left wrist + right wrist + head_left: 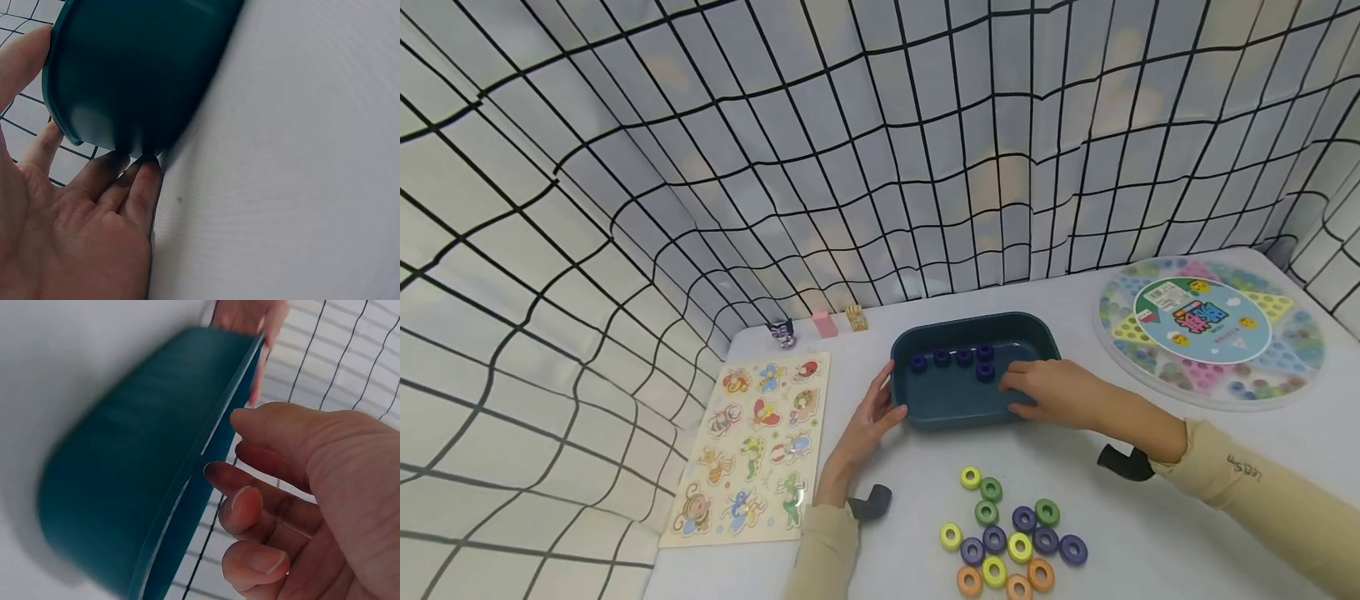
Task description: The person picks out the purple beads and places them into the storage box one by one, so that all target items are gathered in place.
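A dark teal tray (pixel 955 411) stands on the white table with several dark purple rings (pixel 964 357) in it, near its back wall. My left hand (pixel 870 421) holds the tray's left end; the thumb lies at the front corner and the fingers against the end wall. In the left wrist view those fingers (pixel 142 187) touch the tray's outer wall. Over the tray's right part, my right hand (pixel 1045 393) has its fingertips beside the purple rings. The right wrist view shows its fingers (pixel 244 509) loosely curled above the rim, with nothing visible between them.
Yellow, green, purple and orange rings (pixel 1020 547) lie in front of the tray. An insect picture board (pixel 752 450) lies at left, a round packaged game (pixel 1210 333) at right. Small figurines (pixel 782 333) and a pink block (pixel 824 324) stand behind, near the grid-patterned curtain.
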Demonstrator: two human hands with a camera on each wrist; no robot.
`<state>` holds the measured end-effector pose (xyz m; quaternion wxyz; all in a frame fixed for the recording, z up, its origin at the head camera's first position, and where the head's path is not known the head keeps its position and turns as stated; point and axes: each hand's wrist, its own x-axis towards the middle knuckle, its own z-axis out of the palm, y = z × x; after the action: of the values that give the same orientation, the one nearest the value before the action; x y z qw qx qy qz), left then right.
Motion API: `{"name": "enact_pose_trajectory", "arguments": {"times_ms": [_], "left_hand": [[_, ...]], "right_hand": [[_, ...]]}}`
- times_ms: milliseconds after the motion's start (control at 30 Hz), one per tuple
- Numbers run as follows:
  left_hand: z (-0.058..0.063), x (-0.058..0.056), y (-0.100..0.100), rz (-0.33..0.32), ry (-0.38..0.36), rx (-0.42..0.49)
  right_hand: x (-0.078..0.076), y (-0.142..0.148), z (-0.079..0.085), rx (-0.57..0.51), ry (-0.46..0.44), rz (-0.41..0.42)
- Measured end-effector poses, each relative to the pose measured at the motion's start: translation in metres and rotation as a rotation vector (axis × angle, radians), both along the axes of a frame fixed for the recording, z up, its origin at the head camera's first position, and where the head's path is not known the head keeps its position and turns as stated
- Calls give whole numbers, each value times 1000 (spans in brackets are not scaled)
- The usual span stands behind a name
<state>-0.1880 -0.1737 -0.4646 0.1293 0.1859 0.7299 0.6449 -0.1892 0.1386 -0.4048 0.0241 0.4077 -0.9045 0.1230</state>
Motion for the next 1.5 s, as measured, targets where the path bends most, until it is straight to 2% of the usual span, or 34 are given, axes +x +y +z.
{"name": "enact_pose_trajectory", "arguments": {"times_ms": [167, 300, 433, 667, 833, 933, 1133, 1367, 1500], "left_hand": [[0, -2, -1, 3, -12, 16], [0, -2, -1, -3, -9, 26], [1, -3, -1, -16, 1, 34], [3, -4, -2, -6, 8, 37], [3, -3, -4, 1, -11, 30], [1, -3, -4, 2, -24, 34], [-1, -3, -4, 4, -33, 36], [-2, -1, -2, 18, -32, 15], [-1, -1, 0, -1, -28, 9]], "right_hand": [[21, -8, 2, -34, 24, 63], [37, -14, 0, -41, -27, 100], [49, -17, -5, -10, -122, 103], [64, -17, -13, 106, -349, 76], [68, -16, -19, 141, -436, 93], [68, -17, -23, 141, -433, 98], [69, -18, -27, 115, -334, 80], [69, -20, -33, 139, -342, 39], [68, -18, -33, 135, -295, 23]]}}
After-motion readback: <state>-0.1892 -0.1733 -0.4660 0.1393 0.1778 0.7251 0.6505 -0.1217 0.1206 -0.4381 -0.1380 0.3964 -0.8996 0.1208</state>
